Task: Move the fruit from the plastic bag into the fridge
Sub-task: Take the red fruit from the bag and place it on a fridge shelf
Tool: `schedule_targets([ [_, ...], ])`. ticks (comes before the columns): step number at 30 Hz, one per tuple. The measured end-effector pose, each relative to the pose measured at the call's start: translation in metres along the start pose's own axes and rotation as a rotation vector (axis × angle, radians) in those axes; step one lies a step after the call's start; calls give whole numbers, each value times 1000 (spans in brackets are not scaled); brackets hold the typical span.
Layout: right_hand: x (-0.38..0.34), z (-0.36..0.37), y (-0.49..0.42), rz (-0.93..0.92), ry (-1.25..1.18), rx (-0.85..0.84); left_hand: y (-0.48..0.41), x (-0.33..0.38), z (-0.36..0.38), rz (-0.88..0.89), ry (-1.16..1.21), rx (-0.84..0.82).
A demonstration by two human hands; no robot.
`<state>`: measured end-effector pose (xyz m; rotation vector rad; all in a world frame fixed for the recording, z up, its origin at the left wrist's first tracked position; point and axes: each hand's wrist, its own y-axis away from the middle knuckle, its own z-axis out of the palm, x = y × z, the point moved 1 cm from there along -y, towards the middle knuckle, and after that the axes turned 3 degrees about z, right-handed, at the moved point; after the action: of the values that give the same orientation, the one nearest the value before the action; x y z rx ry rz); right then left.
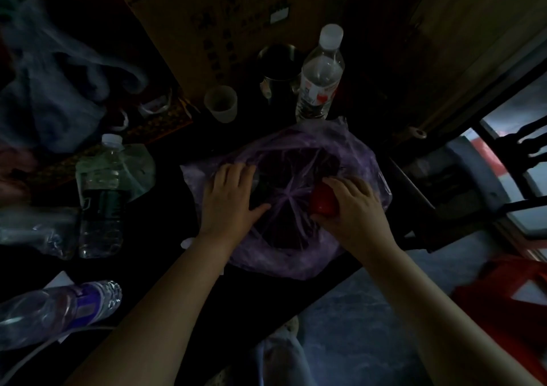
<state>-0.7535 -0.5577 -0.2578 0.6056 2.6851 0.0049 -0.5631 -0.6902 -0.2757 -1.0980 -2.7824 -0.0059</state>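
The fingers of the right hand (pixel 352 205) were curled around a red fruit (pixel 322 200), grasping it at the right side of the mouth of the purple plastic bag (pixel 299 160). The left hand (pixel 229 199) lay flat with its fingers spread and released, pressing the left rim of the bag. The bag sat on the dark table (pixel 165 255) close to its near edge, toward the right end; what else lay inside it was too dark to tell. Behind the bag stood a clear water bottle (pixel 321 74), a dark metal mug (pixel 276 72) and a small pale cup (pixel 221 103). Near the table's left edge stood a second bottle (pixel 102 199), and another lay on its side (pixel 59 311) at the near left corner.
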Motion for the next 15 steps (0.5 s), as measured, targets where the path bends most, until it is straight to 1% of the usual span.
schedule_targets([
  [2,-4,0,2,-32,-2,30,4,5,-2,47,1,48],
  [4,-7,1,3,-79,-12,23,6,10,-3,123,27,67],
  [6,-9,2,4,-99,-61,-7,4,14,1,222,108,54],
  [8,-11,3,5,-93,-105,-36,0,16,6,264,183,-2],
  [11,-13,6,5,-97,-119,-50,-7,18,11,235,184,-39],
  [15,-15,6,6,-90,-132,-53,-15,10,15,77,188,-128],
])
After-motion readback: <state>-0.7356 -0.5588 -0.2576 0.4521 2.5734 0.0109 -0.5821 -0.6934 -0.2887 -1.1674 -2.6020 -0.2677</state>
